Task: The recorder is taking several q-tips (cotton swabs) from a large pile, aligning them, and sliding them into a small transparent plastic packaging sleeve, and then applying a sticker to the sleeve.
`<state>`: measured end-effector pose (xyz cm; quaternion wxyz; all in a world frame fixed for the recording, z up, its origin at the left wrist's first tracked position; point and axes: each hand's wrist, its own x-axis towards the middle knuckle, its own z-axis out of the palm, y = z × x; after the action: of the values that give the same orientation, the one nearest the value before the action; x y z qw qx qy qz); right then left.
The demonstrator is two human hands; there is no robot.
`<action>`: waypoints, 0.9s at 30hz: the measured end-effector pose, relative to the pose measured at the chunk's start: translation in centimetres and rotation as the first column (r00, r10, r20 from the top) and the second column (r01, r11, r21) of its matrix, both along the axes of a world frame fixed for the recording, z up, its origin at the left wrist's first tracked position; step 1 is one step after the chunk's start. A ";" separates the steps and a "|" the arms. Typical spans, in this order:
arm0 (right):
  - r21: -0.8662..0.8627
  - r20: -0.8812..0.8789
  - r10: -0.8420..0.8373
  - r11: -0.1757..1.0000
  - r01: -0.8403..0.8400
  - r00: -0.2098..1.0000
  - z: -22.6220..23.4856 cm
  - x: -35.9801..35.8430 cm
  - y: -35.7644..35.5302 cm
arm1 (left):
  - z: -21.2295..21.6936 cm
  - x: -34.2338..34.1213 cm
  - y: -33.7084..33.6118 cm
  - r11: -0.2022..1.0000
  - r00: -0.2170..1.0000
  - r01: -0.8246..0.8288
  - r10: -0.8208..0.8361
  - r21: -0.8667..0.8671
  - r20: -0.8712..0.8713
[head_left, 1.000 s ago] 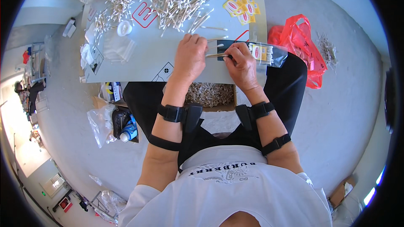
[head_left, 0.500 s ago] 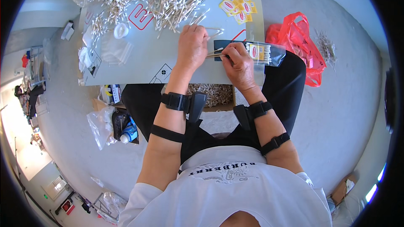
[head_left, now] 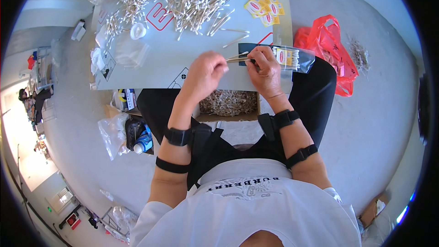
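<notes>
My right hand [head_left: 265, 72] is closed in a pinch on a few cotton swabs [head_left: 237, 59], whose tips stick out to the left. Beside its fingers lies a clear plastic packet [head_left: 299, 59], filled with a row of swabs and a yellow card [head_left: 283, 56]. My left hand [head_left: 206, 74] is over the near table edge with its fingers curled together, slightly smeared by motion. Whatever is between those fingers, if anything, cannot be made out. Two single swabs, one of them a loose swab [head_left: 236, 41], lie on the table beyond my hands.
A large heap of cotton swabs [head_left: 201, 7] covers the table's far side. Yellow cards [head_left: 265, 8] lie to its right. Below the near edge stands a cardboard box [head_left: 228, 118] holding swabs. A red plastic bag [head_left: 327, 50] is on the right, near a swab pile [head_left: 359, 55].
My left hand has come back from the loose swabs toward the near table edge. The right hand stays beside the packet, pinching its swabs. Another loose swab now shows where the left hand was.
</notes>
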<state>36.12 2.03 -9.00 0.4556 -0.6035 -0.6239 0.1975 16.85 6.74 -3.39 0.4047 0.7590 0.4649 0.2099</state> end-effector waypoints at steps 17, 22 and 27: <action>-0.005 -0.186 -0.020 1.000 0.020 0.982 0.6 0.2 -0.1 | -3.5 4.0 4.4 0.861 0.958 -0.001 0.147 0.509 -0.247; -0.035 -0.202 -0.025 0.999 0.018 0.979 0.7 0.0 -0.1 | -3.2 3.4 2.6 0.832 0.969 -0.062 0.182 0.552 -0.165; 0.060 -0.144 0.009 0.998 0.000 0.990 -0.1 0.1 0.0 | -2.0 3.3 0.4 0.861 0.982 -0.027 0.119 0.508 -0.149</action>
<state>36.25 1.99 -9.13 0.5168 -0.5724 -0.5964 0.2226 20.13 7.13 -5.36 0.1418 0.8355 0.4563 0.2715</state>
